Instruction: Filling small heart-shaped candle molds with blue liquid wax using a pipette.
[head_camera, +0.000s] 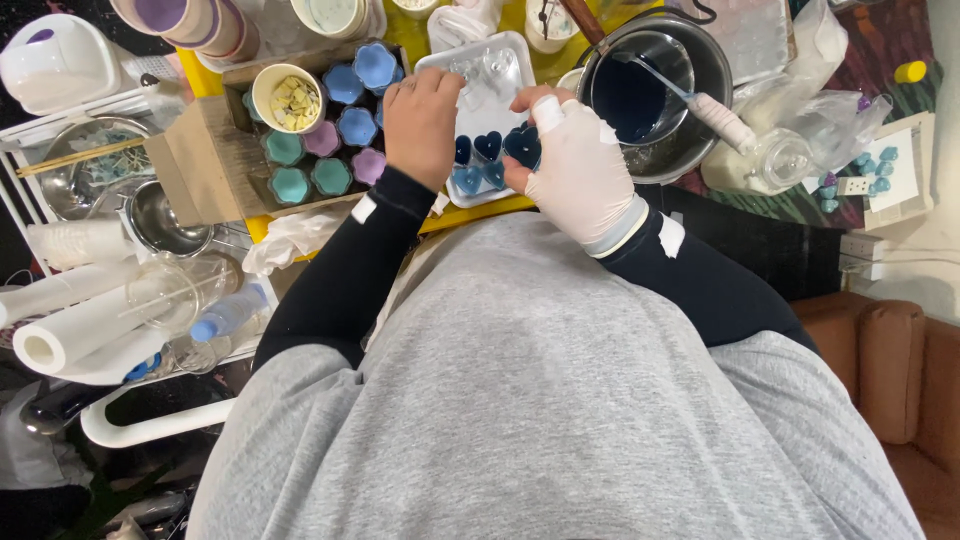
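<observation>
Seen from above a grey-shirted lap: the bare left hand steadies a white tray of blue heart moulds. The gloved right hand pinches one heart. Beyond, a crowded yellow table holds a pot of blue liquid.

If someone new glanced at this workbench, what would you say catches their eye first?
Probably the two hands at top centre: the bare left hand and gloved right hand meet over a white tray of blue hearts. Left of them, a cardboard box holds flower-shaped cups in blue, teal and purple. To the right, a metal pot holds dark blue liquid.
</observation>
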